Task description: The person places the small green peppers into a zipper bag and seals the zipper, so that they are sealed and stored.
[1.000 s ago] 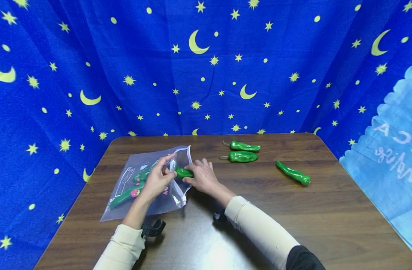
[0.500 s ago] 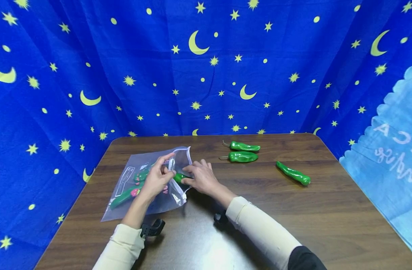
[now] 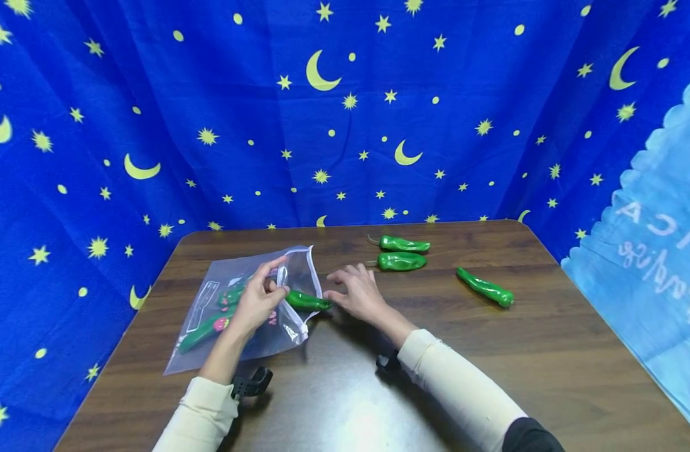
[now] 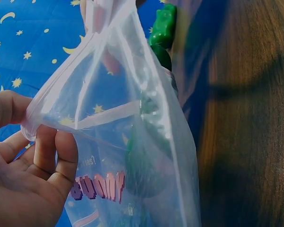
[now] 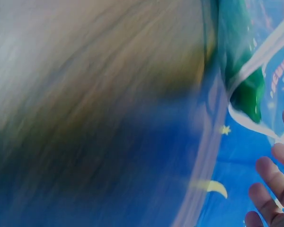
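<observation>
A clear zip bag with pink lettering lies on the left of the table, its mouth facing right. My left hand pinches the upper lip of the mouth between thumb and fingers; the left wrist view shows that lip lifted. Two green peppers lie deep in the bag, one of them low on the left. Another green pepper lies across the mouth, its tip reaching the bag's edge. My right hand hovers just right of that tip, fingers loosely bent and holding nothing; the right wrist view shows them spread.
Two green peppers, a farther and a nearer one, lie side by side at the back of the brown table. A third pepper lies apart to their right. A blue starry curtain stands behind.
My right hand has let go of the pepper at the bag's mouth and drawn back to the right. That pepper is now more fully visible. My left hand keeps its pinch on the bag.
</observation>
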`<action>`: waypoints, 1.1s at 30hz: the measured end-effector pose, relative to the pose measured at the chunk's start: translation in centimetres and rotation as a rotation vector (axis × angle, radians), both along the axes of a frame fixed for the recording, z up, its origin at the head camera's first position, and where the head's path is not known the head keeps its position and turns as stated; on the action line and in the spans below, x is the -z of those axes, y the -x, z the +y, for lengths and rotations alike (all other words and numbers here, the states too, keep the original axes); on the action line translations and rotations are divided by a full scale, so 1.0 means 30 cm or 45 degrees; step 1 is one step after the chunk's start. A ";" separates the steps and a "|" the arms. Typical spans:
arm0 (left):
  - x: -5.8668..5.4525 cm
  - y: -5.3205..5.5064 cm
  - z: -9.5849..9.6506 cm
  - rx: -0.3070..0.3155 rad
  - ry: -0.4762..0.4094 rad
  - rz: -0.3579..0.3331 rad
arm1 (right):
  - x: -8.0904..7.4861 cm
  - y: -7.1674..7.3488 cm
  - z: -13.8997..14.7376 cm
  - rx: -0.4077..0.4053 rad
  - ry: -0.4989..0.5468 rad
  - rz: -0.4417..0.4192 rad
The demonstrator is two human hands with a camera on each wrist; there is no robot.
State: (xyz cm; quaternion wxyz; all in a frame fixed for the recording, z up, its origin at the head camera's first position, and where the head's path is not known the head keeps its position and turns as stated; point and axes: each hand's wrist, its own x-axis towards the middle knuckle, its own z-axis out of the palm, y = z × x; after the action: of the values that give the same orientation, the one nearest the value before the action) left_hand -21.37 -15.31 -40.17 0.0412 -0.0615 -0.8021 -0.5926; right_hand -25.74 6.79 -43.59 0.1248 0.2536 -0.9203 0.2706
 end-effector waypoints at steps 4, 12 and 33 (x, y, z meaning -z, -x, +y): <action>0.003 0.000 -0.004 -0.007 -0.003 -0.014 | 0.006 0.014 0.043 0.027 -0.008 0.009; 0.015 0.001 -0.011 -0.012 -0.002 0.009 | 0.017 0.066 0.152 0.151 -0.033 -0.011; 0.025 0.005 -0.010 -0.014 0.020 0.045 | 0.033 0.214 0.401 0.430 -0.029 -0.143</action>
State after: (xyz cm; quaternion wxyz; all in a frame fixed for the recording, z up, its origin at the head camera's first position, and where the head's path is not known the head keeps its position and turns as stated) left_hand -21.51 -15.61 -40.92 0.0581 -0.0677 -0.8062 -0.5848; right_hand -32.15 18.83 -44.58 0.1140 0.0812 -0.9583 0.2492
